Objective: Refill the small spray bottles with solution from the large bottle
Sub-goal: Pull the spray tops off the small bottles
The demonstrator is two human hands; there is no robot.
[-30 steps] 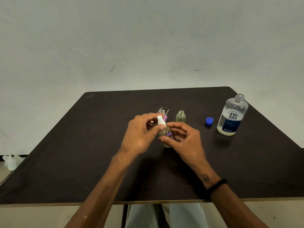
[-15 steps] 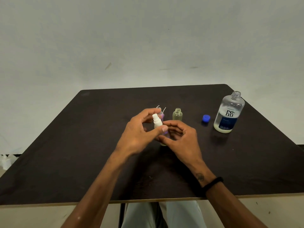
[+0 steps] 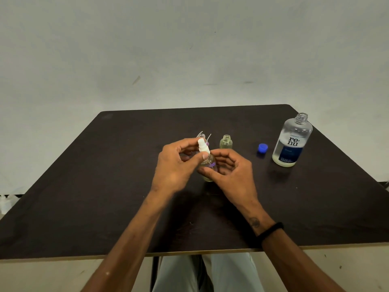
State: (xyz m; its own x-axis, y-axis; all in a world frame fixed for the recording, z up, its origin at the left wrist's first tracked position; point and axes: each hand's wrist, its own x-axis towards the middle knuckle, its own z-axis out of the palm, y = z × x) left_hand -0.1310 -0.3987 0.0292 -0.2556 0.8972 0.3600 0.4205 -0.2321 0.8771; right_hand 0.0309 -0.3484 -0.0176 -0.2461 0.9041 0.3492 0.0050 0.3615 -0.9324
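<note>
1. While the left hand [image 3: 176, 165] pinches the white spray head [image 3: 202, 146] between thumb and fingers at centre frame, the right hand [image 3: 229, 173] clamps the body of the small spray bottle [image 3: 208, 167] beneath it; this split looks suited to twisting the head on the neck, though I cannot tell whether it is going on or coming off.
2. That bottle is held close above the dark table [image 3: 105, 186], or resting on it; which of the 2 is hidden. A purple mark shows on its side, too small to read.
3. Just behind the hands stand 2 more small bottles, both uncapped: 1 half hidden behind the left fingers [image 3: 201, 136] with thin white tubes beside it, and 1 clear bottle [image 3: 226, 142] just right of it, holding pale liquid. Their open necks suggest they await spray heads or filling.
4. Further right lies a blue cap [image 3: 262, 148], set beside the large bottle [image 3: 291, 140] at right of frame, which stands upright and open, probably kept ready for pouring.
5. Its label reads "re-nu" in dark letters above a blue panel; the smaller print is illegible.
</note>
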